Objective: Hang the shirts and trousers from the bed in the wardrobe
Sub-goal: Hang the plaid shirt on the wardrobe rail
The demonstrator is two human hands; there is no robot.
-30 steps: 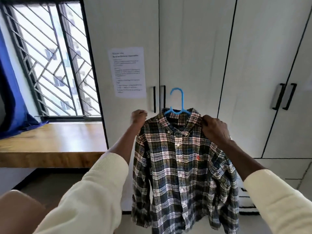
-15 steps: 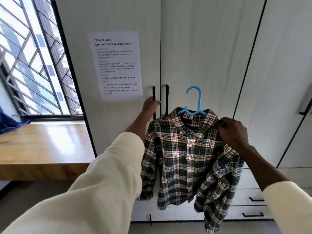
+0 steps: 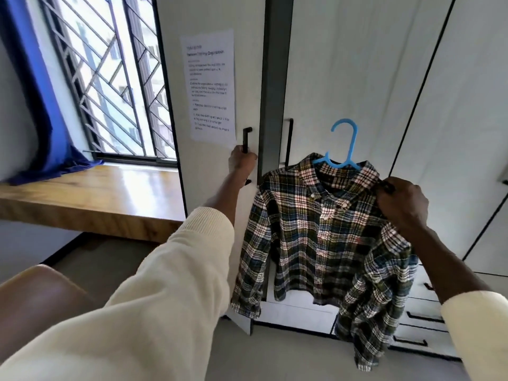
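Plaid shirt (image 3: 324, 232) on blue hanger (image 3: 342, 149), held before wardrobe by right hand (image 3: 402, 206) pinching its shoulder. Left of shirt: left hand (image 3: 242, 165) gripping black door handle (image 3: 246, 140); wardrobe door (image 3: 217, 86), shut half a second ago, now ajar. Printed notice (image 3: 210, 86) on door.

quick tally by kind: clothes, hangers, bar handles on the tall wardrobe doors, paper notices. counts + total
Shirts: 1, the plaid shirt, held by the right hand
Hangers: 1, the blue hanger
Tall-door bar handles: 2, the left door handle gripped by the left hand, and the neighbouring handle
Paper notices: 1, the printed sheet
Total: 5
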